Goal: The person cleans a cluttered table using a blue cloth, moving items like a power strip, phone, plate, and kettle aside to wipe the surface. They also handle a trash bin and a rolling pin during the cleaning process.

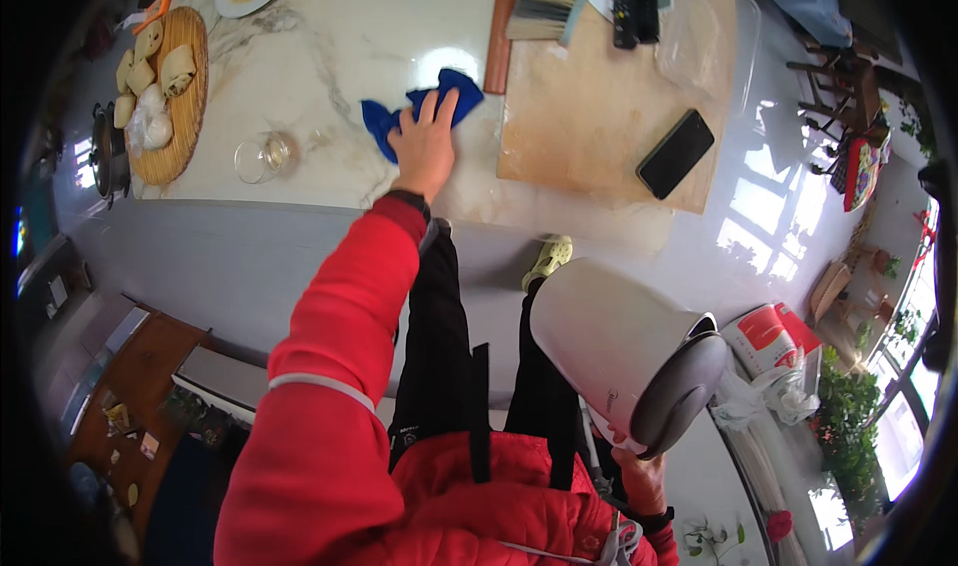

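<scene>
A bunched blue cloth (pixel 460 96) lies on the marble-patterned table (pixel 329 158), with the fingers of my left hand (pixel 425 150) pressing and gripping it. At the lower right, my right hand (pixel 642 480) holds a white electric kettle (pixel 606 326) by its handle side. The kettle is tilted, its dark lid and spout towards the right; most of the handle is hidden. A clear glass (pixel 262 158) stands left of the cloth, near the table's front edge. To the right of the cloth are a wooden rolling pin (pixel 501 34) and a wooden board (pixel 576 132).
On the board are a smartphone (pixel 675 154), a bench brush (pixel 550 4) and a black remote control (pixel 625 8). A woven tray (pixel 196 79) with several buns and an oval plate (pixel 224 1) are at the left. Bags (pixel 771 338) stand at the right.
</scene>
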`<state>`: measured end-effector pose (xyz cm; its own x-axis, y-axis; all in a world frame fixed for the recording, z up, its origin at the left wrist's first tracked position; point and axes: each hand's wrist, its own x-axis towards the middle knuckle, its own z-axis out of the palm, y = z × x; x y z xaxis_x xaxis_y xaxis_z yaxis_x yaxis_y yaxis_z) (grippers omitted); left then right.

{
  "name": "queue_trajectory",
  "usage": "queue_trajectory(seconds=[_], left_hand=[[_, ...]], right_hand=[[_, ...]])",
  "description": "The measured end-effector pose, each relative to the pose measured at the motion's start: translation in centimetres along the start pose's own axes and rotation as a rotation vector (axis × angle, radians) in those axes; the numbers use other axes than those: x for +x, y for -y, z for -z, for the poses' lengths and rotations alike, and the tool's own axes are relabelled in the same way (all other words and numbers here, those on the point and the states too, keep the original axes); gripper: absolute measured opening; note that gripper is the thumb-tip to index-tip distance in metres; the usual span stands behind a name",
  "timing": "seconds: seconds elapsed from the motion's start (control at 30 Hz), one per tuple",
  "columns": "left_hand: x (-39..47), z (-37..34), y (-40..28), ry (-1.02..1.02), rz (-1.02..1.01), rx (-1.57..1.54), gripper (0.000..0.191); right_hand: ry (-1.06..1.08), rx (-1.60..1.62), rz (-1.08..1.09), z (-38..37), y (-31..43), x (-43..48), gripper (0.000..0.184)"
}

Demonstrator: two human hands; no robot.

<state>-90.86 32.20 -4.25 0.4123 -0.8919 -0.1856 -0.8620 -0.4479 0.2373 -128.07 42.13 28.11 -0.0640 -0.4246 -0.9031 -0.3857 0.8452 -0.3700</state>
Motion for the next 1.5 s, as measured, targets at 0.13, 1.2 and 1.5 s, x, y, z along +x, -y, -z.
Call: queue_trajectory(seconds=[0.13, 1.2, 1.5], left_hand=[[-6.7, -1.8, -3.7, 0.099, 0.159, 0.010, 0.066], [-17.4, -10.5, -36.7, 0.320, -0.068, -0.663, 0.056], [-13.0, 0.8, -14.6, 0.094, -0.178, -0.734, 0.041]], right_hand=[[0.009, 0.076, 0.064, 3.2, -3.3, 1.1, 0.019], [-0.112, 0.632, 0.123, 19.2, -16.0, 4.4, 0.016], [-0.124, 0.521, 0.186, 16.0, -12.2, 5.1, 0.020]])
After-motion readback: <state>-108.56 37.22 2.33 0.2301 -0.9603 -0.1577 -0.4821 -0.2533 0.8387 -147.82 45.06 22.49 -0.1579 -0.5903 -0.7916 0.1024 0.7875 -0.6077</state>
